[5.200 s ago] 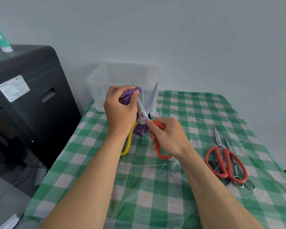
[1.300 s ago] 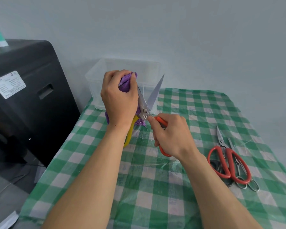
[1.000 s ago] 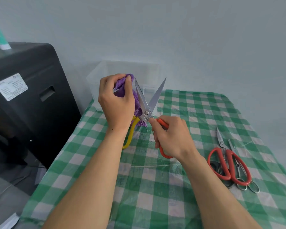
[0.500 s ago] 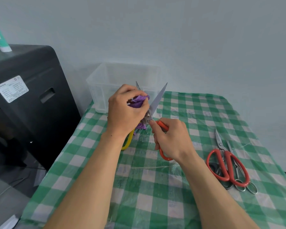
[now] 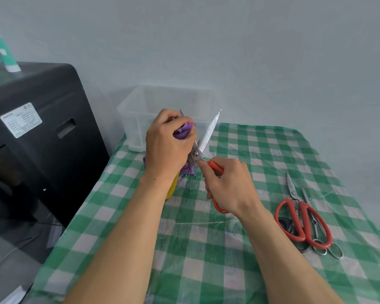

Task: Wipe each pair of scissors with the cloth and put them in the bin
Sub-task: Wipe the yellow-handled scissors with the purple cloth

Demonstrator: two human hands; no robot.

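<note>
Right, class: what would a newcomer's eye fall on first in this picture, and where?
Dead centre, the open scissors are held up, blades spread in a V: the left hand wraps a purple cloth round one blade while the right hand holds the orange handle. At the right of the green checked tablecloth lies a pile of red-handled scissors, and a clear bin sits behind the hands by the wall.

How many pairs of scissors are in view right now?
4. One open pair in the right hand, its blade in the left hand's cloth; three overlapping on the table's right: a red-handled pair, an all-metal pair, a dark-handled pair hidden beneath. The pile may hide more.
</note>
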